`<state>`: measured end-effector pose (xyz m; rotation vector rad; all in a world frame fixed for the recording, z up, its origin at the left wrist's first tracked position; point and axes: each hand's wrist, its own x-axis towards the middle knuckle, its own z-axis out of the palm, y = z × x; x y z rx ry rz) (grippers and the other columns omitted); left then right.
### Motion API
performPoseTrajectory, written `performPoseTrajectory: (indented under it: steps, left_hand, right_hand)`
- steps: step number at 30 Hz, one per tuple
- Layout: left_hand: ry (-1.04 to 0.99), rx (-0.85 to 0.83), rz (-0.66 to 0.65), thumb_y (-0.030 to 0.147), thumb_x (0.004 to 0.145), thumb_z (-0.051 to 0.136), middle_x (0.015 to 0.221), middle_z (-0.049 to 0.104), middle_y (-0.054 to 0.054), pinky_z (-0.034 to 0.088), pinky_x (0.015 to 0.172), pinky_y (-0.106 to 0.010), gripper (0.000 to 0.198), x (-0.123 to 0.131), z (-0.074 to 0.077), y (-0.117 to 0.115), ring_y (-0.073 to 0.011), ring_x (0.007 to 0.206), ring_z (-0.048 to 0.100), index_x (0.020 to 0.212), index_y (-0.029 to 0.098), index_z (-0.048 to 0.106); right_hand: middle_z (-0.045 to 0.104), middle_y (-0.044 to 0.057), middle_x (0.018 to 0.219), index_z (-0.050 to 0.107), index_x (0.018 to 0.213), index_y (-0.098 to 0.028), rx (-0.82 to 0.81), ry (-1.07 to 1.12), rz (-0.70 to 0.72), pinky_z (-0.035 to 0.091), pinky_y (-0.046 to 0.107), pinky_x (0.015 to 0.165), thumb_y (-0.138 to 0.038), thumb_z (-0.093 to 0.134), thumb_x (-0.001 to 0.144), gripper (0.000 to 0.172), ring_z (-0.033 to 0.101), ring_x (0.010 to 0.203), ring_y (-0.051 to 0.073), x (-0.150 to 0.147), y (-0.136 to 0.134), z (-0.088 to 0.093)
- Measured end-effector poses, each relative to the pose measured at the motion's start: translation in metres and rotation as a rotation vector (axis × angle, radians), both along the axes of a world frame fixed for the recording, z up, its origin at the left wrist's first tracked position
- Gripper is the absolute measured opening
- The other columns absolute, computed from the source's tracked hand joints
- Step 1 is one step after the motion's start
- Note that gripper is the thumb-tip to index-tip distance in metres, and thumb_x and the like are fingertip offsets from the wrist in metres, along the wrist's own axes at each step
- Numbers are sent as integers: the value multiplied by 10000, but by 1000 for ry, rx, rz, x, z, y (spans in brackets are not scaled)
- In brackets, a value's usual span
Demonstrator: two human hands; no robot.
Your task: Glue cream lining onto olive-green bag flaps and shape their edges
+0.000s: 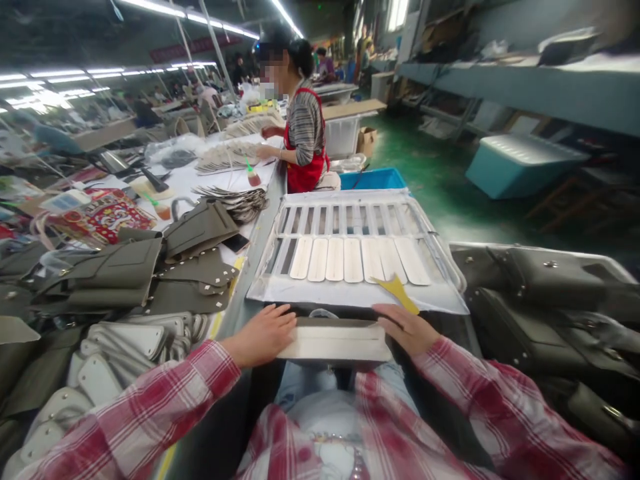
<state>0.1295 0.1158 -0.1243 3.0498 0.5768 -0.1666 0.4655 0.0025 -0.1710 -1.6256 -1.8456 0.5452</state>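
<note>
Across my lap lies a dark bag (340, 361) whose upper side carries a long pale strip (336, 343). My left hand (266, 335) holds its left end, fingers over the far edge. At the right end my right hand (407, 329) grips it, thumb towards the near side. What the fingers do beneath is hidden. Just beyond, a pale slatted rack (280, 291) bears several cream, round-ended strips (353, 260) in a row. A yellow tool with a notched end (397, 291) lies on the rack's near edge, close to my right fingers.
On the left table are dark bags (113, 270) and stacked pale pieces (127, 339). More dark bags (543, 293) lie at the right. A co-worker in a red apron (305, 143) works beyond the rack, near a blue bin (373, 179). A teal crate (520, 163) stands on the green floor.
</note>
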Motion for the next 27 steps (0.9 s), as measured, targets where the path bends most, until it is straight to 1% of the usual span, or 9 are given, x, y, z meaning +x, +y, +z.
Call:
performPoseTrajectory:
  steps: [2, 3, 5, 6, 9, 11, 14, 22, 27]
  left_hand:
    - [-66, -33, 50, 361, 907, 468, 1326, 508, -114, 275, 1042, -541, 354, 11, 2, -16, -302, 1280, 378, 1186, 164, 563]
    - [-113, -71, 65, 385, 890, 499, 1322, 512, -107, 276, 1047, -527, 375, 18, 2, -26, -288, 1261, 402, 1196, 175, 552]
    - [-222, -174, 70, 390, 867, 545, 1267, 554, -94, 335, 1026, -456, 392, 34, -3, -47, -243, 1179, 476, 1201, 186, 539]
    - [-272, -219, 66, 372, 865, 553, 1216, 584, -88, 377, 989, -420, 364, 43, -7, -57, -226, 1122, 511, 1179, 189, 553]
    - [-394, -265, 106, 290, 890, 519, 1081, 637, -64, 433, 868, -381, 192, 61, -20, -76, -209, 987, 549, 1024, 209, 630]
    - [-447, -265, 149, 265, 908, 485, 1044, 647, -47, 430, 836, -380, 179, 66, -26, -81, -203, 950, 544, 956, 221, 652]
    - [-485, -275, 172, 247, 911, 480, 1047, 644, -31, 418, 850, -376, 176, 67, -29, -83, -196, 957, 522, 940, 224, 652]
    - [-460, -222, 240, 185, 871, 513, 986, 642, -32, 399, 823, -396, 135, 77, -26, -85, -209, 920, 506, 846, 200, 645]
    - [-422, -210, 318, 150, 851, 514, 975, 619, -27, 381, 828, -402, 125, 88, -21, -88, -206, 924, 488, 786, 184, 615]
  right_hand:
    - [602, 135, 1163, 607, 1132, -143, 124, -24, 6, 445, 404, 977, -380, 446, 887, 378, 551, 1095, 240, -10, -25, 8]
    - [598, 132, 1168, 610, 1118, -154, 181, -41, 13, 446, 407, 974, -370, 483, 875, 349, 548, 1098, 238, -16, -36, 8]
    - [604, 127, 1154, 642, 1024, -179, 275, -89, 3, 448, 432, 961, -345, 529, 859, 260, 557, 1077, 243, -28, -52, 2]
    - [611, 124, 1137, 659, 955, -187, 314, -114, -13, 446, 447, 956, -326, 529, 862, 212, 560, 1068, 245, -33, -56, -3]
    - [631, 113, 1081, 674, 793, -196, 397, -178, -61, 442, 456, 945, -261, 503, 876, 201, 553, 1075, 246, -43, -60, -16]
    - [634, 103, 1077, 676, 766, -203, 424, -212, -84, 426, 461, 953, -239, 503, 872, 206, 534, 1103, 249, -46, -61, -18]
    - [631, 90, 1097, 670, 738, -209, 421, -236, -104, 383, 478, 985, -220, 509, 855, 200, 512, 1134, 255, -49, -62, -17]
    - [603, 75, 1139, 632, 675, -207, 393, -298, -225, 342, 467, 1019, -202, 482, 838, 222, 473, 1180, 253, -62, -60, -16]
    - [506, 111, 1261, 603, 686, -195, 341, -309, -328, 312, 510, 1022, -203, 473, 850, 210, 408, 1233, 291, -72, -61, -17]
